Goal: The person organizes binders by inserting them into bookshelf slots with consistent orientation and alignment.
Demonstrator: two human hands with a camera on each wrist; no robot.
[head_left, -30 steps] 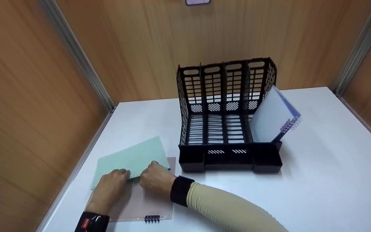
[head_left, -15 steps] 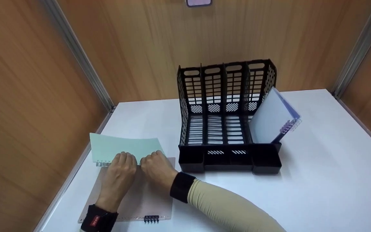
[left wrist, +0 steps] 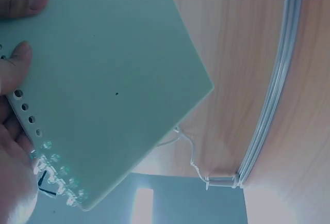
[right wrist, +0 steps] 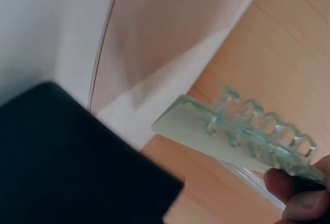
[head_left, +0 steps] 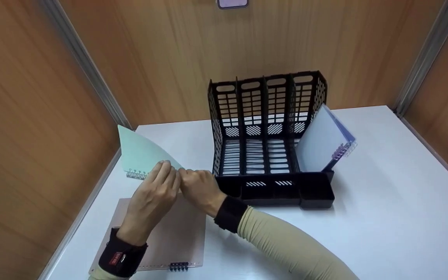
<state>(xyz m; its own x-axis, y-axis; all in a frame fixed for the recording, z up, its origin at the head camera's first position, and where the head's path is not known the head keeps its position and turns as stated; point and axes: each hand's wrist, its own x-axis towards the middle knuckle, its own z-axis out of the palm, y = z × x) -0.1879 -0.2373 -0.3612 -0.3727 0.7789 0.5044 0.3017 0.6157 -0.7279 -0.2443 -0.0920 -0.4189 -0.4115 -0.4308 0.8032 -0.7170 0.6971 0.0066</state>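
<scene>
Two hands (head_left: 152, 196) (head_left: 200, 188), both pinched on a green notebook (head_left: 140, 151), near the left edge of the tabletop (head_left: 97, 217).

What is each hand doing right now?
Left hand: holding the pale green notebook along its ringed edge.
Right hand: also holding that notebook, near its rings.

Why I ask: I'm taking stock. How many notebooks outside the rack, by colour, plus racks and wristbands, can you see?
Green notebook: 1, held by the left hand and right hand
Pink notebook: 1, lying on the table
Black rack: 1
Black wristbands: 2, one on each wrist
Total: 5
</scene>
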